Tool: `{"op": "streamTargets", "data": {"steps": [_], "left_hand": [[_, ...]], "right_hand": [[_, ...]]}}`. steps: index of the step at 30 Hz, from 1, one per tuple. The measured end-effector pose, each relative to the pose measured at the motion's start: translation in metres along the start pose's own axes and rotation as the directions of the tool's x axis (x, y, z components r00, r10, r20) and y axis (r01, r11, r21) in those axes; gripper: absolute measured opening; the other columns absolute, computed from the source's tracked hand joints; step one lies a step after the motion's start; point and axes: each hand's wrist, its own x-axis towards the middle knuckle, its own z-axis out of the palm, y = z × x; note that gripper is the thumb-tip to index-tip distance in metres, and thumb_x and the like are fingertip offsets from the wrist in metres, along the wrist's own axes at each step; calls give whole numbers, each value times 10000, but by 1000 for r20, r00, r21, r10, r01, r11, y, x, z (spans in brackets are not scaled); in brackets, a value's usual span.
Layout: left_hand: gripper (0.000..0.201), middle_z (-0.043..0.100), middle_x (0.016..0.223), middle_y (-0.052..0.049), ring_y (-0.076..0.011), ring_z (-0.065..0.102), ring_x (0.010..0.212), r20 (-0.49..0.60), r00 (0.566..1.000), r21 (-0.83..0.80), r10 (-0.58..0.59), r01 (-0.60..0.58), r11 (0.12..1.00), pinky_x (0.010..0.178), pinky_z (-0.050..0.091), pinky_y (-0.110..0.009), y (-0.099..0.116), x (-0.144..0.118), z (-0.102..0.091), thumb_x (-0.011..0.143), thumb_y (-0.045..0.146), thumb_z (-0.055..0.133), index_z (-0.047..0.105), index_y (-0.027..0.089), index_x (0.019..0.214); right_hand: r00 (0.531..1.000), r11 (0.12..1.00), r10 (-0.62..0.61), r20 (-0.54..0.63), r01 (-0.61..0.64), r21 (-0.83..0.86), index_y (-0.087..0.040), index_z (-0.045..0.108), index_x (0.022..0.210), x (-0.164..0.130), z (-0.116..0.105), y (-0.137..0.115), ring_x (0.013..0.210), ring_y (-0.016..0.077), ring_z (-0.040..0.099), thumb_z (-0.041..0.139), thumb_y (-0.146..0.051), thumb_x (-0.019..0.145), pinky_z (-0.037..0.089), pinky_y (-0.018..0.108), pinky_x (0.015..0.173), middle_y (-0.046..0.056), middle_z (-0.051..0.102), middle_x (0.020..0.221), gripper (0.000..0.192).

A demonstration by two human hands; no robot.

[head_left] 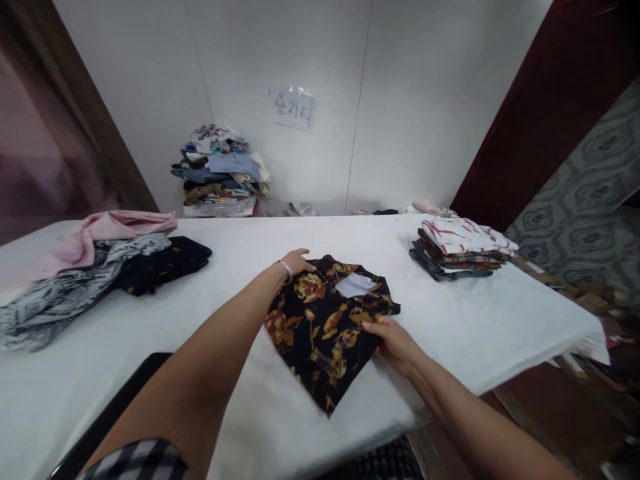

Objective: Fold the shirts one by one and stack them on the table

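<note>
A folded black shirt (327, 327) with brown and yellow flowers lies on the white-covered table, its collar turned to the upper right. A pale patch with a small label shows inside the neck. At the shirt's upper left edge, my left hand (297, 262) grips the cloth; one finger points outward and a bracelet circles the wrist. My right hand (395, 343) pinches the right edge, thumb on top and the other fingers tucked underneath. The lower corner of the shirt points toward me.
On the right of the white tablecloth (450, 333) stands a stack of folded shirts (465, 243). Crumpled clothes (95, 260) lie at left. A tall clothes pile (223, 167) stands behind the table by the wall, near a paper sign (294, 109). A dark flat object (120, 400) lies beside my left arm.
</note>
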Motion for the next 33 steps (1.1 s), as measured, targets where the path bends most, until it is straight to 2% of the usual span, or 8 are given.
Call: {"op": "streamTargets", "data": {"steps": [5,9,12,17,20,23,28,33], "left_hand": [[839,716,1017,-59,-231,679,957,-131,975,-252,177,-206,946,935,512,-364,31,-18,-65,587,335,832,536,149,1350],[911,684,851,-8,-218,682,852,-297,904,-345,307,-401,848,882,535,-421,42,-65,-97,608,371,822,453,157,1412],[910,702,870,-10,-231,682,898,-331,884,-221,329,-412,884,912,518,-396,19,-121,-87,623,395,810,435,215,1432],[805,729,890,-12,-248,686,901,-106,991,-60,82,-89,994,874,512,-334,-55,-210,-22,612,327,769,527,300,1380],[824,707,820,2,-226,675,783,-61,998,-35,-19,17,999,789,514,-316,-80,-235,3,619,319,731,498,295,1410],[887,686,764,15,-213,653,716,-42,999,-37,-1,0,999,743,504,-322,-84,-242,6,657,381,701,388,252,1477],[777,720,885,-48,-237,679,808,-39,997,-90,-72,69,994,744,527,-355,-75,-229,-6,815,603,500,378,166,1446],[504,708,1167,-98,-256,660,1048,-171,984,162,-48,76,984,929,492,-356,-54,-190,-8,877,550,422,639,200,1167]], "right_hand": [[969,964,-249,5,248,-99,-200,749,942,22,-12,-71,909,240,701,789,-294,630,530,415,914,50,768,969,328],[757,714,-653,4,617,-330,-212,758,935,36,-20,-105,1090,265,621,757,-346,666,450,443,1024,42,730,1098,301],[637,529,-767,76,695,-487,-249,771,888,37,-31,-84,1145,269,578,711,-362,734,424,429,1048,40,699,1146,200],[785,532,-540,303,597,-601,-300,788,923,18,-55,0,1112,292,602,649,-283,773,458,467,1019,39,715,1124,205],[786,480,-458,415,612,-629,-315,789,955,3,-61,23,1167,268,587,545,-162,780,440,447,1052,22,686,1223,337],[790,507,-424,443,612,-607,-289,779,1005,-6,-61,19,1236,256,553,513,-134,752,402,442,1101,14,653,1295,399],[941,838,-242,238,326,-437,-226,592,1344,-4,-68,-1,1268,288,552,650,-286,730,401,482,1106,61,632,1338,620],[986,872,-169,5,152,-465,-196,453,1462,21,-57,-11,1069,275,673,664,-445,807,513,439,977,96,730,1088,731]]}}
